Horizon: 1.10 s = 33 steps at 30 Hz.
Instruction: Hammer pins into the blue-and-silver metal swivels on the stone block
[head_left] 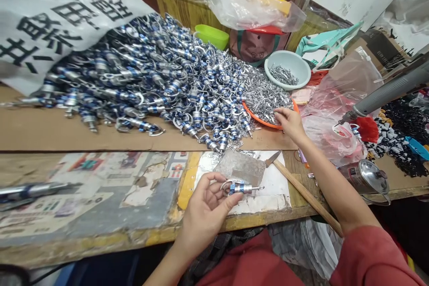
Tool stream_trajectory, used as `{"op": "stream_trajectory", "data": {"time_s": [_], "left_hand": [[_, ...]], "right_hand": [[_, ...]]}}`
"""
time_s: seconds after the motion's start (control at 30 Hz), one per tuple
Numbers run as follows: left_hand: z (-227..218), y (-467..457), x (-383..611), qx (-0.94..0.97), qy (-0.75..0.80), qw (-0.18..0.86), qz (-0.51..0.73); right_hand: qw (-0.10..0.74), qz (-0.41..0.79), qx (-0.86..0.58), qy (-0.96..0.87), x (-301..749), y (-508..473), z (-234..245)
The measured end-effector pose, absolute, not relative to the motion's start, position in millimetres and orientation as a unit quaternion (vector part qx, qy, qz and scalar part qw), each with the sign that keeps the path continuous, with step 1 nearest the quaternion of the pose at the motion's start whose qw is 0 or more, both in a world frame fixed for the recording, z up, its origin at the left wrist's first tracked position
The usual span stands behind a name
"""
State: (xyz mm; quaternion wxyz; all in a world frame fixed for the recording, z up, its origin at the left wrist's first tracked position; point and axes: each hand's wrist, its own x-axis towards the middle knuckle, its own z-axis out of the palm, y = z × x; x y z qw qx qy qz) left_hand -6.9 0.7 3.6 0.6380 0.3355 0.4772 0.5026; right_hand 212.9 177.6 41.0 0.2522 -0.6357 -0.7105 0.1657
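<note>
My left hand (209, 208) grips a blue-and-silver metal fitting (239, 188) between thumb and fingers, above the bench's front edge. The fitting has a cylindrical body, a curved arm at one end and a thin ringed tip pointing right. Farther off, my right hand (291, 123) reaches to the rim of an orange tray (264, 122) heaped with small silver metal pieces (266, 94). Its fingers are pinched together, and whatever is between them is too small to make out. Beneath the held fitting lies a grey metal block (239, 165) on white paper.
A large heap of similar fittings (150, 71) covers the back left. A hammer (308, 196) lies slanted under my right forearm. A pale bowl (288, 69) holds silver pins. An electric screwdriver (385, 94) hangs at right, above a lidded metal mug (363, 178). Pliers (30, 192) lie left.
</note>
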Motion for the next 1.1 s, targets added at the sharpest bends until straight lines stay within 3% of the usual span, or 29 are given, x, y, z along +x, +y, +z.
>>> {"op": "stream_trajectory", "data": {"time_s": [0.13, 0.33, 0.77, 0.93, 1.1], "left_hand": [[8, 5, -11, 0.336, 0.503, 0.643, 0.469], [15, 7, -15, 0.337, 0.513, 0.647, 0.452], [12, -4, 6, 0.246, 0.450, 0.646, 0.566], [13, -1, 6, 0.235, 0.459, 0.629, 0.582], [10, -1, 7, 0.239, 0.467, 0.618, 0.585]], "right_hand": [[0.313, 0.271, -0.485, -0.770, 183, 109, 55], [0.302, 0.141, -0.296, -0.895, 154, 28, 50], [0.372, 0.107, -0.349, -0.853, 154, 32, 37], [0.303, 0.037, -0.327, -0.895, 145, 40, 41], [0.177, -0.040, -0.319, -0.930, 138, 30, 52]]}}
